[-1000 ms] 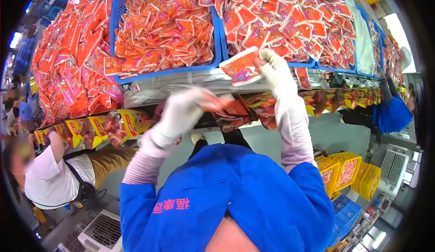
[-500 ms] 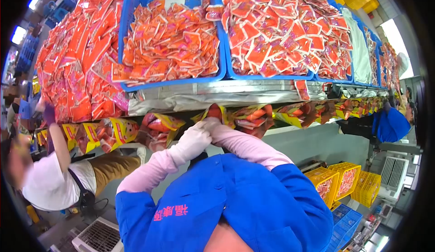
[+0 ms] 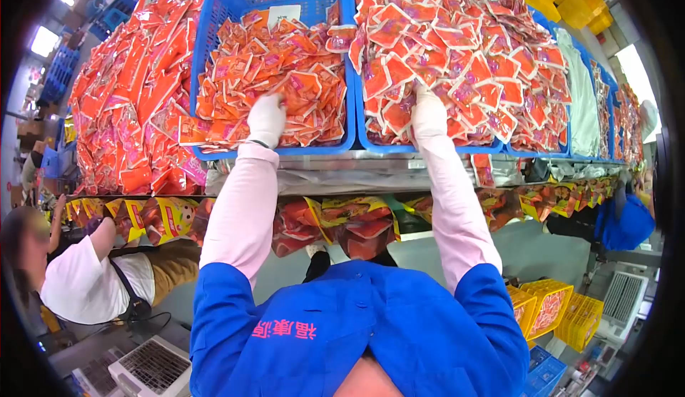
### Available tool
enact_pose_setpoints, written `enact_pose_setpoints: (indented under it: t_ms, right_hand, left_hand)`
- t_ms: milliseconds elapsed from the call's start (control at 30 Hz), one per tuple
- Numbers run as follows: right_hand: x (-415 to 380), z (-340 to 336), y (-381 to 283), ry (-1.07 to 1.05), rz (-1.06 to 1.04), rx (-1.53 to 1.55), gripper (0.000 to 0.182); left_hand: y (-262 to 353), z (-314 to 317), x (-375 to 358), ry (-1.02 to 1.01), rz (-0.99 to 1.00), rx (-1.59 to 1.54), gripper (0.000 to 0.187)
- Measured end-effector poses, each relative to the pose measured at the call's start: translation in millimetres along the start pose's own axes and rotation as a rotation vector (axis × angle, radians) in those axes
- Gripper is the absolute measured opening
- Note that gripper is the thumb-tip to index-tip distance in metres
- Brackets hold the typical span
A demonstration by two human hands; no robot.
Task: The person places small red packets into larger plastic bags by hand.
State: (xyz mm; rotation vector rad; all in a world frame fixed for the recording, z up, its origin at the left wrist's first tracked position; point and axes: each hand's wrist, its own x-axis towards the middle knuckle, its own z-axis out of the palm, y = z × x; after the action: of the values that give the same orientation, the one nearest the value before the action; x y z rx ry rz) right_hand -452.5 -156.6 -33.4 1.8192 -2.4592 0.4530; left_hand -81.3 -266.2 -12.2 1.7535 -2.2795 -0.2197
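My left hand (image 3: 267,120), in a white glove, is closed at a small red-orange packet in the heap inside a blue crate (image 3: 351,122). Its fingertips are partly hidden among the packets (image 3: 307,90). My right hand (image 3: 429,115), gloved too, reaches into a second blue crate (image 3: 457,147). Its fingers are pressed together on a red packet with white edges, at the near side of that pile (image 3: 464,54). Below my forearms, open yellow-and-red bags (image 3: 357,226) filled with red packets stand in a row along the line.
Larger red packets are heaped (image 3: 135,90) at the left. A metal ledge (image 3: 321,176) runs between crates and bags. A person in a white shirt (image 3: 93,283) works at the left, another in blue (image 3: 624,219) at the far right. Yellow crates (image 3: 578,322) stand behind on the right.
Both hands have left the bag on the line and moved forward and apart, the left into the left crate, the right into the right crate. The bag stands in the row.
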Motion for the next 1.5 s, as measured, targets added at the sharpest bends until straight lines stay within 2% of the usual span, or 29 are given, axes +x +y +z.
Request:
enact_pose_setpoints:
  t_ms: [33,67,100,167,200,233,267,300,333,367,433,500,567,633,700,767,800,933,1033,1133,1167,1233,1267,1300,1367,1400,1433,1467,1500]
  right_hand:
    - [-8.3,-4.2,0.4,0.006,0.018,0.055,0.062]
    - [-13.3,-16.5,-11.1,-0.11,0.149,0.053,0.063]
    - [-17.5,-18.5,-18.4,-0.102,0.151,0.056,0.063]
    - [-25.8,-24.1,-27.2,-0.144,0.206,0.055,0.067]
    - [-28.2,-24.6,-27.7,-0.152,0.207,0.051,0.067]
    - [-27.2,-25.5,-26.9,-0.108,0.198,0.067,0.058]
    - [-30.9,-27.4,-24.6,-0.074,0.194,0.078,0.05]
    - [-45.6,-29.8,-22.3,-0.049,0.194,0.088,0.044]
    - [-51.5,-61.8,-29.4,-0.109,0.205,0.124,0.036]
    - [-63.4,-96.7,-39.3,-0.226,0.261,0.421,0.037]
    - [-101.7,-137.6,-74.4,-0.253,0.237,0.834,0.038]
    - [-150.8,-148.5,-118.0,-0.394,0.06,1.007,0.037]
    - [-185.7,-151.1,-156.6,-0.595,-0.264,0.761,0.035]
    - [-213.4,-110.3,-181.7,-0.783,-0.44,0.279,0.036]
    - [-227.5,-91.1,-210.5,-0.913,-0.517,0.006,0.031]
    - [-236.2,-61.3,-244.7,-1.106,-0.688,-0.064,0.028]
    - [-238.9,-36.1,-256.7,-1.142,-0.675,-0.072,0.028]
    - [-226.6,70.3,-252.4,-1.131,-0.469,-0.012,0.029]
    - [-214.4,67.7,-255.9,-1.161,-0.497,0.042,0.029]
    - [-188.4,10.7,-263.2,-1.245,-0.804,-0.012,0.029]
    - [-191.1,13.2,-267.4,-1.224,-0.812,-0.004,0.03]
    - [-233.6,106.2,-265.0,-0.955,0.109,0.693,0.037]
    - [-220.3,97.7,-259.2,-0.944,0.1,0.691,0.037]
    - [-203.0,73.5,-258.2,-1.057,-0.22,0.568,0.033]
    - [-175.5,-11.1,-267.4,-1.246,-0.857,0.296,0.03]
    - [-149.0,-76.3,-249.2,-1.078,-0.771,0.46,0.022]
    - [-122.4,-105.2,-231.9,-0.899,-0.658,0.355,0.016]
    - [-95.0,-118.0,-201.9,-0.522,-0.555,0.305,0.012]
    - [-68.7,-91.3,-163.8,-0.111,-0.462,0.343,0.014]
  left_hand:
    - [-12.7,1.6,-4.2,0.013,-0.001,-0.079,0.033]
    - [-6.0,-17.0,-12.1,0.059,-0.086,-0.1,0.031]
    - [-10.3,-25.4,-16.5,0.09,-0.074,-0.114,0.026]
    - [-20.1,-47.0,-35.6,0.208,0.188,-0.195,0.019]
    - [-8.8,-68.6,-55.7,0.179,0.167,-0.361,0.019]
    - [5.0,-92.9,-76.2,0.14,0.147,-0.528,0.018]
    - [7.9,-103.3,-96.1,0.101,0.221,-0.674,0.02]
    - [24.4,-129.5,-123.6,0.026,0.251,-0.677,0.024]
    - [30.2,-136.8,-150.4,-0.05,0.328,-0.688,0.028]
    - [43.0,-140.6,-179.3,0.016,0.422,-0.691,0.023]
    - [38.8,-113.0,-227.7,-0.006,0.67,-0.666,0.031]
    - [38.4,-82.3,-272.0,-0.196,0.681,-0.497,0.028]
    - [32.7,-49.0,-292.4,-0.284,0.601,-0.154,0.025]
    - [25.4,-66.5,-294.5,-0.212,0.639,-0.142,0.023]
    - [9.0,-67.7,-296.6,-0.13,0.676,-0.133,0.021]
    - [-18.3,-52.6,-300.3,-0.147,0.845,0.067,0.023]
    - [-16.2,-58.0,-299.2,-0.314,0.766,0.183,0.013]
    - [-13.1,-54.8,-294.5,-0.214,0.733,-0.01,0.003]
    - [-9.7,-67.3,-282.5,-0.158,0.693,0.089,0.002]
    - [-14.4,-76.9,-274.5,-0.18,0.643,0.057,0.004]
    - [-11.8,-79.3,-271.2,-0.175,0.643,0.026,0.006]
    - [-8.6,-79.8,-266.2,-0.096,0.661,-0.001,0.005]
    - [-15.4,-75.7,-270.9,-0.183,0.659,0.068,0.007]
    - [-22.4,-73.1,-270.2,-0.268,0.651,0.14,0.009]
    - [-9.8,-103.8,-244.9,-0.538,0.457,0.203,0.018]
    - [-3.8,-113.3,-230.2,-0.452,0.358,0.036,0.017]
    - [-0.2,-117.9,-210.2,-0.35,0.26,-0.124,0.016]
    - [7.4,-118.8,-185.7,-0.156,0.311,-0.089,0.015]
    - [16.1,-115.5,-157.5,0.037,0.364,-0.054,0.013]
